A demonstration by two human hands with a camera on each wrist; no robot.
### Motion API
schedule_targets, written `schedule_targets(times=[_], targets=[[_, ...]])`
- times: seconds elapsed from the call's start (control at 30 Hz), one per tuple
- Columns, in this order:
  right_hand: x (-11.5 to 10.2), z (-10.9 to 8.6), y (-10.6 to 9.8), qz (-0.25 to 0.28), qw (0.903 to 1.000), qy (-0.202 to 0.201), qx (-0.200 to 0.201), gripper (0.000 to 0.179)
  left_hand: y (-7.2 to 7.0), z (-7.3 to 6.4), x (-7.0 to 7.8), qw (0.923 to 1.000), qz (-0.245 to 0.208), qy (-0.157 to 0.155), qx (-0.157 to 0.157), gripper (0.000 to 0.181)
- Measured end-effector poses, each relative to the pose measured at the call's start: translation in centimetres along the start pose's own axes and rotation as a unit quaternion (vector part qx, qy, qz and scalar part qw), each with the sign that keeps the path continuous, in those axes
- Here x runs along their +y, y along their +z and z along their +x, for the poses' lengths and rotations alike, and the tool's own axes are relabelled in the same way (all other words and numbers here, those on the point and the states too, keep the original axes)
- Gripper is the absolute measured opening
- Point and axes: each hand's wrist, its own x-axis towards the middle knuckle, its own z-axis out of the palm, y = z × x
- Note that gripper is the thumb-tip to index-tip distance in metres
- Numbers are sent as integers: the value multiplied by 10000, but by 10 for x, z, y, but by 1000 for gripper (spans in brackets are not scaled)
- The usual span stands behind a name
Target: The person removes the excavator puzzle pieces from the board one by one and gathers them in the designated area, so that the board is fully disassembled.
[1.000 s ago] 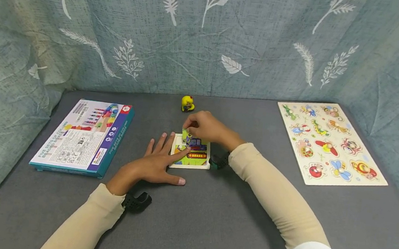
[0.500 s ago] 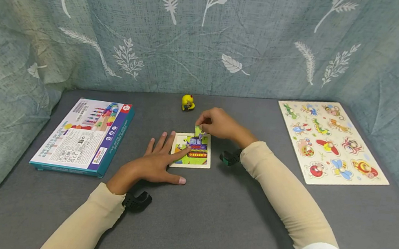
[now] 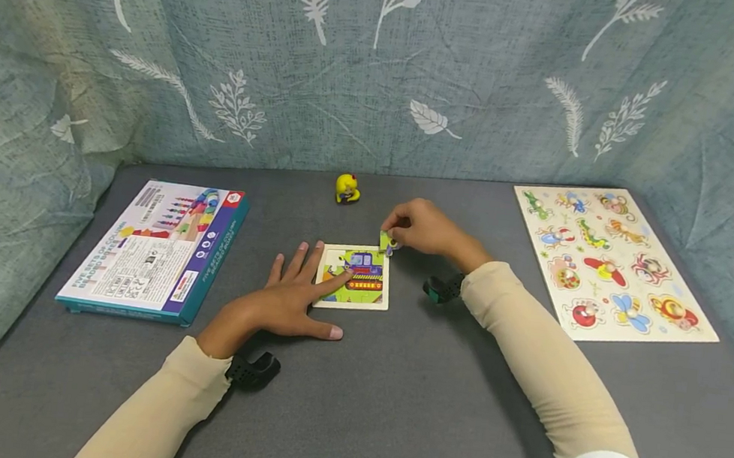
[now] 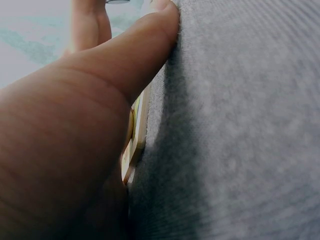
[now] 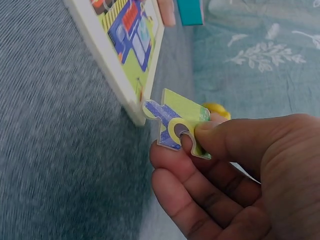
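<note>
A small framed jigsaw puzzle with a purple tracked vehicle on green lies mid-table; a pale gap shows at its upper left. My left hand lies with fingers spread, its index finger across the picture and the others along the left side. Just past the frame's upper right corner, my right hand pinches a puzzle piece between thumb and fingers. That piece is green with purple and a yellow ring, and it is raised off the table. In the left wrist view the thumb hides most of the frame.
A bead-toy box lies at the left. Behind the puzzle stands a small yellow figurine. A wooden insect puzzle board lies at the right, and a patterned curtain hangs along the back.
My right hand has carried the puzzle piece rightward, from over the frame's upper left to its upper right corner. The gap at upper left is now uncovered. My left hand stays put.
</note>
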Motion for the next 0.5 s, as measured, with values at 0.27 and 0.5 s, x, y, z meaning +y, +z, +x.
schedule_targets(times=[0.27, 0.5], targets=[[10, -4, -3, -13, 9997, 247, 76, 18, -1, -2, 1, 10000, -10, 3, 31, 97], [14, -6, -2, -21, 9994, 336, 60, 18, -1, -2, 1, 10000, -61, 32, 9, 96]])
